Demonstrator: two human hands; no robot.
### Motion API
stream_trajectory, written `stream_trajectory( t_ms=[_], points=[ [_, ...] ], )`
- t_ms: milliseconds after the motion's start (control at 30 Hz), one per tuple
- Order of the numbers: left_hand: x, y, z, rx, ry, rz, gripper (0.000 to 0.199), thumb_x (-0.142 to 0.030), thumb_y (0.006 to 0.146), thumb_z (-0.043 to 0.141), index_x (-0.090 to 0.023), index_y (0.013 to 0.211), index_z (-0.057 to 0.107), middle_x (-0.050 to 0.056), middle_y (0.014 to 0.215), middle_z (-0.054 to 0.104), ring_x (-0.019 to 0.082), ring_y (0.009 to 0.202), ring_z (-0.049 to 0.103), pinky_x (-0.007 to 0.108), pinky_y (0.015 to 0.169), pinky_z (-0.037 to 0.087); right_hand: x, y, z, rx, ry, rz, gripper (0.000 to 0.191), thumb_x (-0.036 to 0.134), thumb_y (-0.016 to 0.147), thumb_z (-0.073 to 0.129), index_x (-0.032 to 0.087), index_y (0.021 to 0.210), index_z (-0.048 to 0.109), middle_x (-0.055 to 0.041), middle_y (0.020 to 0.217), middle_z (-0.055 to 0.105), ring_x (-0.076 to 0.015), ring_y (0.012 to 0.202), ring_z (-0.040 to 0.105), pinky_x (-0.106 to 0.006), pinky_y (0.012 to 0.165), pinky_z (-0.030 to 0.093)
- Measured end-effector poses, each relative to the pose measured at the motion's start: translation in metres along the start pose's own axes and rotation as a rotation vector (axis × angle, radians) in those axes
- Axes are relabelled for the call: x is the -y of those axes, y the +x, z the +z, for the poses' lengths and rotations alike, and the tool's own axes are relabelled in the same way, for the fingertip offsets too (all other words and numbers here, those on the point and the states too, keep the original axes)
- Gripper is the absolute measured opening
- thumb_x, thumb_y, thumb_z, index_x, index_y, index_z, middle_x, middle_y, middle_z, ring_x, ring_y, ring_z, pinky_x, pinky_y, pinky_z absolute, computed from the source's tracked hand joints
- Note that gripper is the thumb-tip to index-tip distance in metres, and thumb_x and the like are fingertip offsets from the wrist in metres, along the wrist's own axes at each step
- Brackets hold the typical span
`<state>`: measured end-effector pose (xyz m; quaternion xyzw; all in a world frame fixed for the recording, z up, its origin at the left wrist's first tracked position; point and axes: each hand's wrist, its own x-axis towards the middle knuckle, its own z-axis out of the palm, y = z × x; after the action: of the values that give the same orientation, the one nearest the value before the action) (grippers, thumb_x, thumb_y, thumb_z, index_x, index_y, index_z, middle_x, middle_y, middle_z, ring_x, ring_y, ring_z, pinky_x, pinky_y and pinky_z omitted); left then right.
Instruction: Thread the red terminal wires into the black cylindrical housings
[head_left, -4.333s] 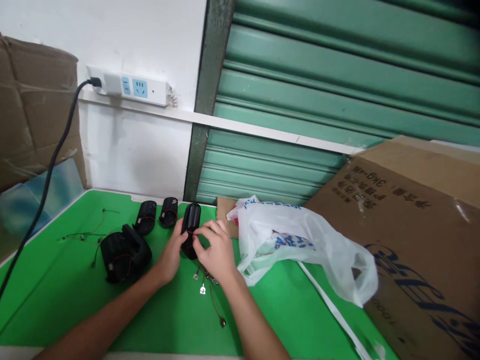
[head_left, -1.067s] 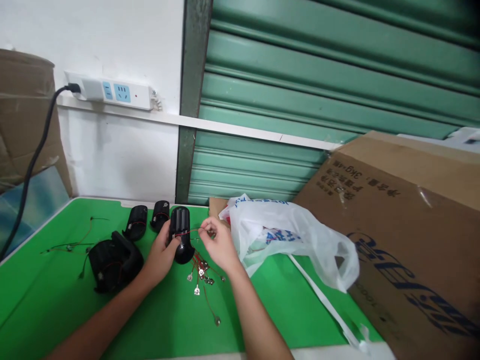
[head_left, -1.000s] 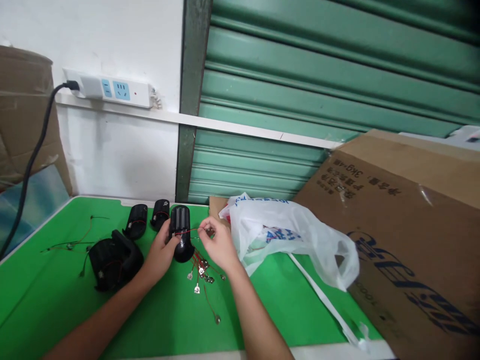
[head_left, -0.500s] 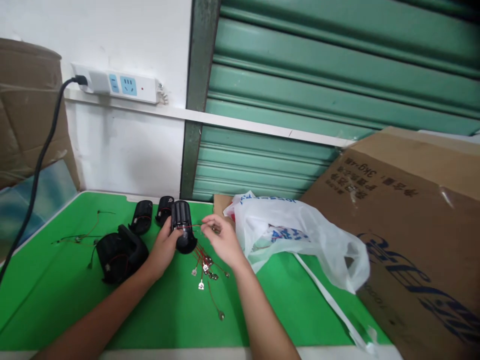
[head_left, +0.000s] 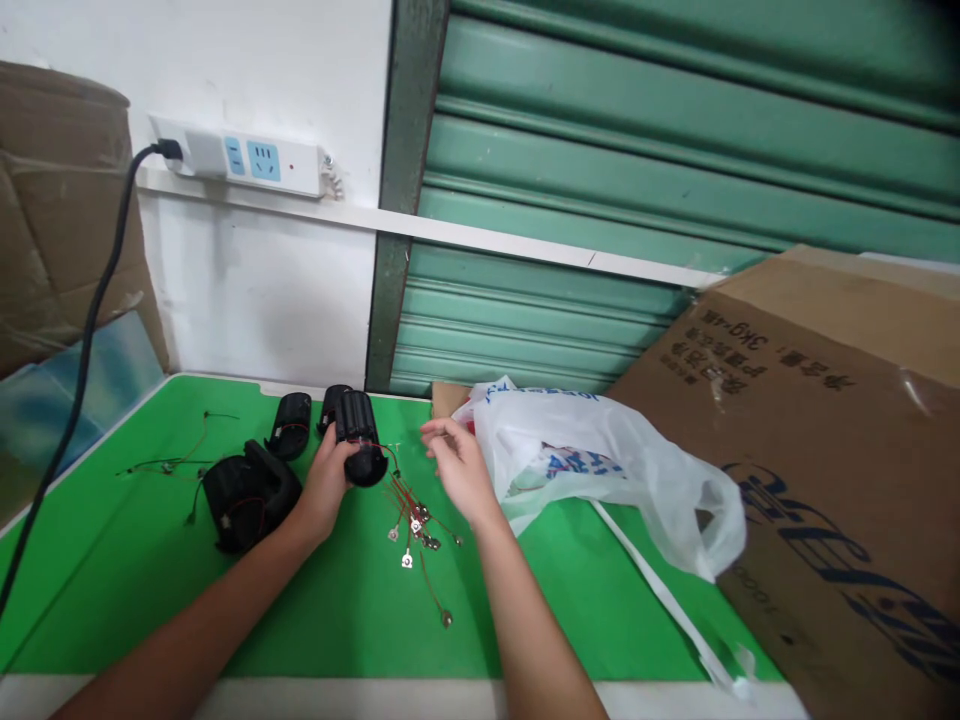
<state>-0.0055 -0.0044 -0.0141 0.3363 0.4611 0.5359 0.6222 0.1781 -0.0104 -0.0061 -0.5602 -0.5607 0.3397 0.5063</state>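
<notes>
My left hand (head_left: 328, 484) grips a black ribbed plastic housing (head_left: 363, 440), tilted above the green mat (head_left: 337, 620). A thin red wire crosses the housing and hangs off its right side. My right hand (head_left: 459, 468) is raised to the right of it, fingers apart, with nothing visible between them. Below and between the hands lies a pile of red-wired metal pieces (head_left: 416, 525). One more wired piece (head_left: 447, 618) rests nearer the front. To the left are a larger black housing with a curved part (head_left: 244, 500) and a smaller black housing (head_left: 289, 425); another (head_left: 330, 405) sits partly hidden behind the held one.
A white plastic bag (head_left: 600, 450) lies right of my right hand, beside a large cardboard box (head_left: 832, 480). Loose wires (head_left: 169, 466) lie at the left. A black cable (head_left: 86, 360) runs down from the power strip (head_left: 274, 165).
My right hand has let go of the red wire and moved away to the right, its fingers opening. The wire now droops beside the housing. The camera view has shifted slightly.
</notes>
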Motion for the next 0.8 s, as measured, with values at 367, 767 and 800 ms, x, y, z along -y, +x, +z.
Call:
stream_trajectory(
  t_ms=[367,767,800],
  points=[
    [0.007,0.005,-0.002,-0.027,0.156,0.172,0.055,-0.042,0.070,0.062,-0.019,0.120,0.061,0.003,0.106,0.068,0.021,0.098,0.061,0.029,0.087,0.047,0.020,-0.015,0.002,0.326,0.054,0.109,0.033,0.042,0.077,0.069,0.024,0.090,0.045,0.0046,0.074,0.060,-0.0139,0.064,0.056,-0.022,0.052,0.040],
    [0.006,-0.002,0.001,0.102,0.042,0.044,0.058,-0.039,0.064,0.071,-0.021,0.118,0.060,-0.001,0.095,0.068,0.018,0.089,0.062,0.026,0.081,0.047,0.007,-0.005,0.007,0.059,-0.117,-0.117,0.009,0.029,0.080,0.055,0.021,0.081,0.059,0.0023,0.069,0.059,-0.0149,0.063,0.055,-0.028,0.062,0.041],
    [0.004,-0.004,0.003,0.110,0.015,0.011,0.060,-0.039,0.063,0.072,-0.021,0.119,0.059,-0.001,0.094,0.068,0.018,0.086,0.063,0.026,0.078,0.048,0.008,-0.005,0.006,0.059,-0.168,-0.129,0.009,0.028,0.081,0.054,0.021,0.081,0.061,0.0016,0.071,0.062,-0.0153,0.065,0.057,-0.028,0.064,0.042]
  ],
)
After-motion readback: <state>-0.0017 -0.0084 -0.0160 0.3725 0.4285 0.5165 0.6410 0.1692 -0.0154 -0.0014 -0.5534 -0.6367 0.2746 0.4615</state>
